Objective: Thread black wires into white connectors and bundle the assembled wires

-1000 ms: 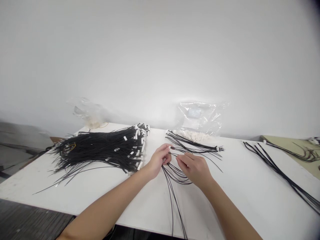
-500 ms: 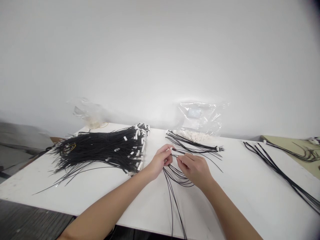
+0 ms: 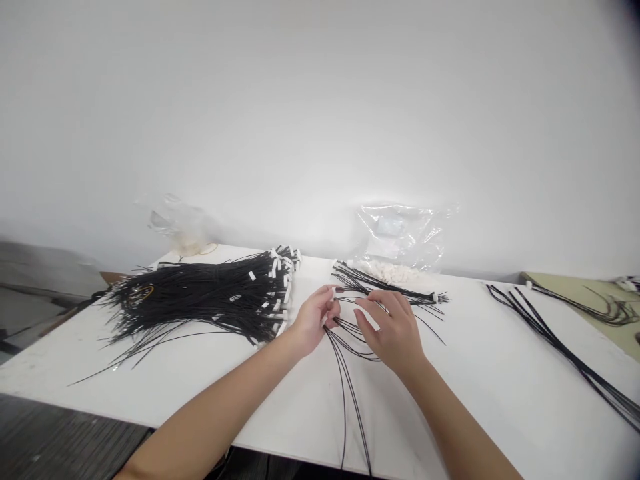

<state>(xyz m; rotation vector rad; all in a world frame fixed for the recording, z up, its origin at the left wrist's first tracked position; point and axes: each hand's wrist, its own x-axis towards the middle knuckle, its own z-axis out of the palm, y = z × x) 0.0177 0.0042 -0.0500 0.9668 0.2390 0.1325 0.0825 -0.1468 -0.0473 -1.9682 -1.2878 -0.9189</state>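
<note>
My left hand (image 3: 316,319) pinches a small white connector (image 3: 335,291) between thumb and forefinger, just left of the table's middle. Thin black wires (image 3: 345,383) run from this hand; some loop to the right and others hang down toward the front edge. Beside them, on the right, is my right hand (image 3: 387,327), its thumb and fingers apart. The looped wires pass partly behind it, and I see nothing gripped in it. Behind both hands lies a small bundle of black wires (image 3: 400,291) with white connector ends.
On the left lies a thick pile of black wires (image 3: 200,293) with white connectors. A clear bag (image 3: 405,233) with small whitish pieces (image 3: 393,272) leans at the wall, another bag (image 3: 183,227) stands back left. Long black cables (image 3: 565,353) and a yellowish board (image 3: 575,283) are at right.
My right hand's fingers have spread from a pinch near the wires, and the hand has risen slightly. My left hand has shifted slightly left, still holding the connector.
</note>
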